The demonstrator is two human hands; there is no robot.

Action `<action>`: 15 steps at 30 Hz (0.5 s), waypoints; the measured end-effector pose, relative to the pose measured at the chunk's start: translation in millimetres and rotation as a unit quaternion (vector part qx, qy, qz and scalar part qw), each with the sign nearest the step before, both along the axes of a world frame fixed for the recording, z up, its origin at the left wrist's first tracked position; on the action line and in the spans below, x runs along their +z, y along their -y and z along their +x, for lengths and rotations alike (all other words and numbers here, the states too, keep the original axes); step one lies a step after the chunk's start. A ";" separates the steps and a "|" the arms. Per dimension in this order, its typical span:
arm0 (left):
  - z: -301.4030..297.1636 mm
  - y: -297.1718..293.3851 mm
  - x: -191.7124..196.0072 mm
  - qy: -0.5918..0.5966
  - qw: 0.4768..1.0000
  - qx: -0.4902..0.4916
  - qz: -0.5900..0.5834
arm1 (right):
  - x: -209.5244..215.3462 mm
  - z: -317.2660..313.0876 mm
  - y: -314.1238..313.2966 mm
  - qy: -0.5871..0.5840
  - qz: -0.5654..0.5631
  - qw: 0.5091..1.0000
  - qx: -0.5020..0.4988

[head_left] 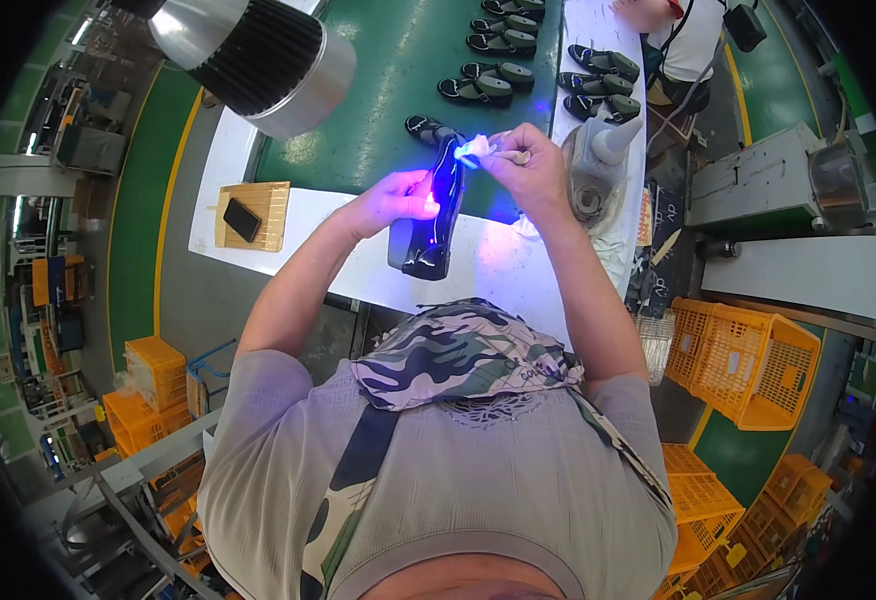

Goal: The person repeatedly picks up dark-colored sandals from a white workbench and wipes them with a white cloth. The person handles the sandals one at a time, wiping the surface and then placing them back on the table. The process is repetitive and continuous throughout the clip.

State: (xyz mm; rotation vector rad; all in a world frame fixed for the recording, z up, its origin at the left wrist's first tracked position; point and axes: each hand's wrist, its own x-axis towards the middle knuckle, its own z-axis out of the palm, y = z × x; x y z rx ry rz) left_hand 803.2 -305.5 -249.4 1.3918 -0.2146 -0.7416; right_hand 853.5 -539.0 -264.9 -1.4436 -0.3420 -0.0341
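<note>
Work on the black shoe [439,228] looks underway but unfinished: left hand [396,203] grips it above the white tabletop [498,268], right hand [536,168] pinches a white wad [477,149] at its far end.

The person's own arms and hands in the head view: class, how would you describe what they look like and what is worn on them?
The left hand and right hand are bare, with no gloves. No watch or bracelet shows at either wrist, and the forearms are uncovered. The left sleeve and right sleeve are short, grey-beige and plain.
</note>
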 end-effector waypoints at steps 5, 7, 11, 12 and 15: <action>-0.8 -1.9 -6.2 -0.087 0.994 0.043 -0.049 | -14.6 -8.1 -5.3 -0.011 0.000 1.000 0.025; -2.1 -2.4 -7.1 -0.111 0.990 0.070 -0.058 | -15.9 -14.8 -8.3 -0.015 -0.004 0.999 0.029; -4.5 -1.1 -7.1 -0.145 0.979 0.123 -0.073 | -23.6 -25.0 -12.6 -0.059 0.034 0.996 0.064; -5.2 -2.3 -8.5 -0.147 0.978 0.124 -0.083 | -24.4 -27.1 -13.3 -0.065 0.037 0.995 0.072; -8.0 -6.1 -19.0 -0.168 0.969 0.138 -0.114 | -18.7 -35.2 -12.7 -0.103 0.046 0.987 0.112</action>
